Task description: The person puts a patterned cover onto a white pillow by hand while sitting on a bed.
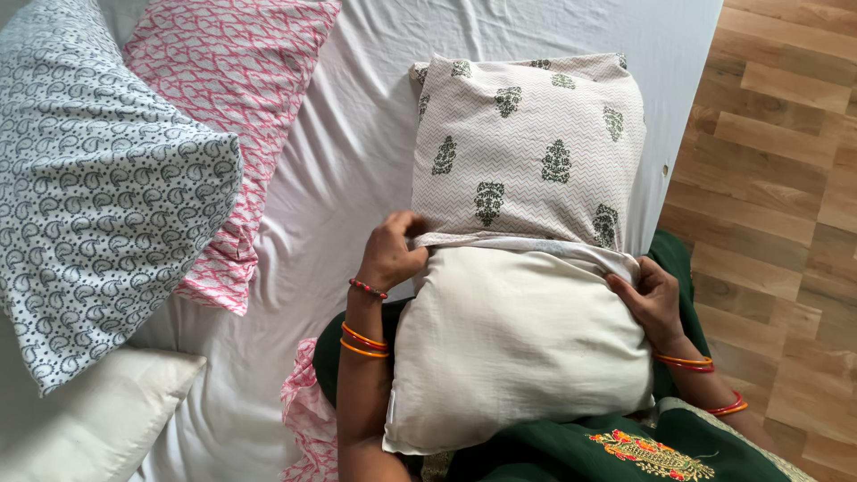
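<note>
Both hands, left (pixel 390 254) and right (pixel 650 299), grip the pillowcase (pixel 527 147) hem; drawing both sides evenly should cover the pillow (pixel 513 348) smoothly.

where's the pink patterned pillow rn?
In the head view, the pink patterned pillow lies upper left on the white sheet, partly under the grey paisley pillow, left of the left hand.

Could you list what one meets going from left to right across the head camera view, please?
Grey paisley pillow → pink patterned pillow → left hand → cream pillow half inside its printed pillowcase → right hand → wooden floor.
</note>
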